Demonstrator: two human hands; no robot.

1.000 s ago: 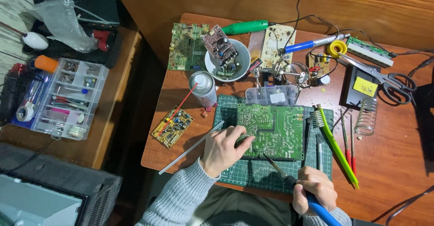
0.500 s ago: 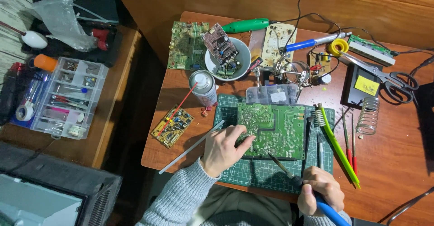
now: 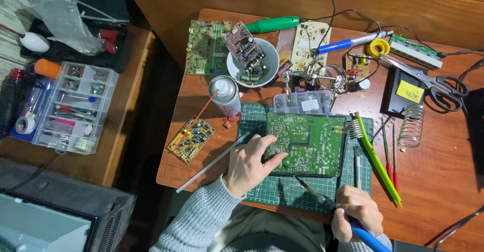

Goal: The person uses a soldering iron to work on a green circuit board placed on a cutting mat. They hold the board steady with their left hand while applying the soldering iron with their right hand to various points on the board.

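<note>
A large green circuit board (image 3: 307,142) lies solder side up on a green cutting mat (image 3: 302,186). My left hand (image 3: 251,164) rests on the board's left edge, thumb and fingers pressing it down. My right hand (image 3: 357,217) grips a blue-handled soldering iron (image 3: 322,200) at the mat's near edge, its tip pointing up-left toward the board's lower right part, a little short of it.
Behind the board: a clear parts box (image 3: 302,102), a spray can (image 3: 226,96), a white bowl (image 3: 252,61) of parts, more boards, scissors (image 3: 428,79), a coil stand (image 3: 411,126). A green brush (image 3: 375,157) lies right of the mat. A small yellow board (image 3: 191,138) lies left. A compartment box (image 3: 75,108) sits on the side table.
My right hand with the soldering iron has drifted slightly down and right along the mat's near edge. My left hand stays on the board.
</note>
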